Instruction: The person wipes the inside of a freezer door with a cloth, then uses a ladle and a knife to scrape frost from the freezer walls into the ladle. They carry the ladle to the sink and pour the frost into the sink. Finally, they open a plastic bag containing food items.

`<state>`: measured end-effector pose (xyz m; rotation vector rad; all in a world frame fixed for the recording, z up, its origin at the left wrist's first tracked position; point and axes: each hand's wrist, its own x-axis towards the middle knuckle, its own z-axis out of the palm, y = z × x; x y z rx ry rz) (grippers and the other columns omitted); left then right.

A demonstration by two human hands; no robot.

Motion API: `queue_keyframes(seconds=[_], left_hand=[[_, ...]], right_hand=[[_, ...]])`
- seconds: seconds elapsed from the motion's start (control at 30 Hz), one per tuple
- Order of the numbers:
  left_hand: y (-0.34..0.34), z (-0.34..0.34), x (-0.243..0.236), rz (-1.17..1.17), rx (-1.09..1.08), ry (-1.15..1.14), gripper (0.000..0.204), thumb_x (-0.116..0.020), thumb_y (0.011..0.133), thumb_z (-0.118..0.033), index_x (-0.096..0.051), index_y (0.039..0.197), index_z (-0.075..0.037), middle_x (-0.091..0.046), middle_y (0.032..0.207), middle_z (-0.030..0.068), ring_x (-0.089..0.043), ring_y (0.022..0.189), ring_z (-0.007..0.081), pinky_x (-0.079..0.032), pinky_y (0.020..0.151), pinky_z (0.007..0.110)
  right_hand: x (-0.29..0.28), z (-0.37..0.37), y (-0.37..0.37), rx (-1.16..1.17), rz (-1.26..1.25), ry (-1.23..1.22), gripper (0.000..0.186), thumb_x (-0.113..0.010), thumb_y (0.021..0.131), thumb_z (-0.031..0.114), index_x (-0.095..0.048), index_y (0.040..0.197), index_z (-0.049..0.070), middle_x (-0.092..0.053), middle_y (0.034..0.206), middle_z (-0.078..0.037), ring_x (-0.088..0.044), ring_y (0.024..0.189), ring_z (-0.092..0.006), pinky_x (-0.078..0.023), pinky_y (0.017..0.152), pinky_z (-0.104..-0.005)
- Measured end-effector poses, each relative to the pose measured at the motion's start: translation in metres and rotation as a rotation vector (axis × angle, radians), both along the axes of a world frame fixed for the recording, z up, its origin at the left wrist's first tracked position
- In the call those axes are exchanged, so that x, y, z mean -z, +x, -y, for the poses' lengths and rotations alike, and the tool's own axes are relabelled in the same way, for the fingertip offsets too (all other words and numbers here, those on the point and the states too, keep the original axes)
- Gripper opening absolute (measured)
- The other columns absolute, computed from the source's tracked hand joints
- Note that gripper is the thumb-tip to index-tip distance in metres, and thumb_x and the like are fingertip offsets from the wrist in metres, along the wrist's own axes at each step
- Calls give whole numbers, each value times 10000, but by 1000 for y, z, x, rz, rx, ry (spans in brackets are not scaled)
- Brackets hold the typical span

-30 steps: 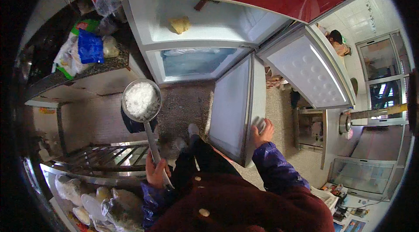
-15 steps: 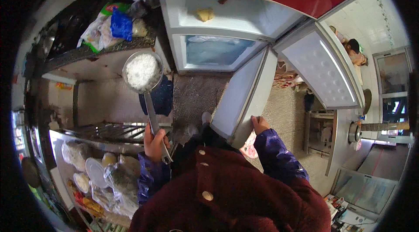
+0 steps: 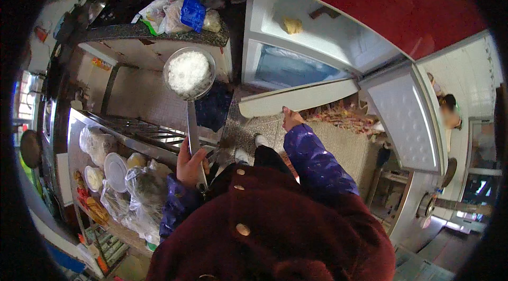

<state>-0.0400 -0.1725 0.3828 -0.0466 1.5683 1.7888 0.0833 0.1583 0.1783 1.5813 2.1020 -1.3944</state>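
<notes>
ladle [image 3: 191, 112] out front, left hand [image 3: 190, 166] wrapped round its handle | probably stiff, bowl-heavy, white stuff [image 3: 189, 73] could spill, best held mid-handle | right hand [image 3: 292, 118] at lower fridge door [image 3: 312, 97], can't tell if gripping

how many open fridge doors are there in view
2: the lower fridge door, with the right hand at its edge, and the upper fridge door, swung out farther to the right. Any beyond the frame cannot be seen.
</notes>
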Motion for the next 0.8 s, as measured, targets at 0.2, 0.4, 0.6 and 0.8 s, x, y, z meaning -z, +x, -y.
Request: queue_keyframes(seconds=[0.2,0.4,0.6,0.8], left_hand=[[9,4,7,24,-155,-39,476,-515,836,-38,-310,1264,-78,-491,708,21,-495,466,110,-414,378,253],[0,-60,1,-22,-166,-4,377,-517,831,-45,-391,1186,-60,-493,645,13,-484,438,117,-400,379,256],[35,-103,-16,-6,-488,-36,415,-525,822,-61,-379,1210,-49,-500,658,25,-482,446,121,-409,390,264],[49,-141,-22,-55,-460,-1,535,-524,834,-83,-269,1304,-63,-505,758,36,-496,492,119,-413,407,260]], right_hand=[[0,-37,-84,-218,-99,389,324,-485,857,323,-592,1029,70,-621,846,-171,-589,865,-335,-450,750,-421],[122,-158,-127,-410,-413,261,224,-593,795,218,-611,893,17,-588,913,-113,-567,856,-242,-469,721,-341],[-32,-131,-125,-452,-838,-195,246,-597,810,192,-530,1018,78,-573,858,-25,-545,697,-140,-464,584,-261],[-56,-334,-213,-279,-569,585,280,-620,778,257,-556,983,77,-587,901,-65,-561,809,-200,-472,672,-337]])
